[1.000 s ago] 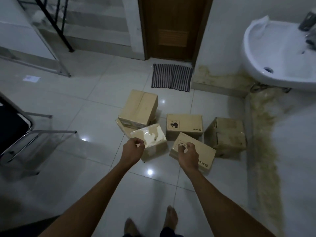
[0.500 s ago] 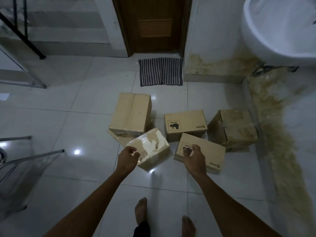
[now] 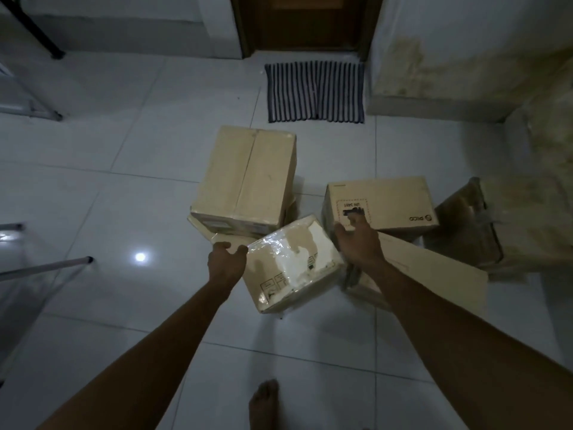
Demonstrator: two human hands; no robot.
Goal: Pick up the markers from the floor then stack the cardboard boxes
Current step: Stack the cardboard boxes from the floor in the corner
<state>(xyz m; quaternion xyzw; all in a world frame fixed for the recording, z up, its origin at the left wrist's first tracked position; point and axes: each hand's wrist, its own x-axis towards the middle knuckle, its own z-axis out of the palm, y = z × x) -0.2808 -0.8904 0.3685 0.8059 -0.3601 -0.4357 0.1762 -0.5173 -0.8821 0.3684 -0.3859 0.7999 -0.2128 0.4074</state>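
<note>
Several cardboard boxes lie close together on the white tiled floor. A tilted box wrapped in shiny tape (image 3: pixel 291 262) sits nearest me. My left hand (image 3: pixel 228 262) reaches its left top corner, thumb and fingers spread, holding nothing. My right hand (image 3: pixel 356 243) hovers at the box's right side with fingers stretched forward, over a flat box (image 3: pixel 440 274). Behind stand a large box (image 3: pixel 245 181) on a flatter one (image 3: pixel 201 229), a printed box (image 3: pixel 390 203) and a worn box (image 3: pixel 511 225). I see no markers.
A striped mat (image 3: pixel 314 91) lies before a wooden door (image 3: pixel 304 23). Metal chair legs (image 3: pixel 46 268) stick out at the left. A stained wall base (image 3: pixel 434 82) runs along the right. My bare foot (image 3: pixel 263 401) stands on the tiles below the boxes.
I have leaned in closer to the boxes. Both hands went from curled fists to spread fingers and moved forward to either side of the taped box.
</note>
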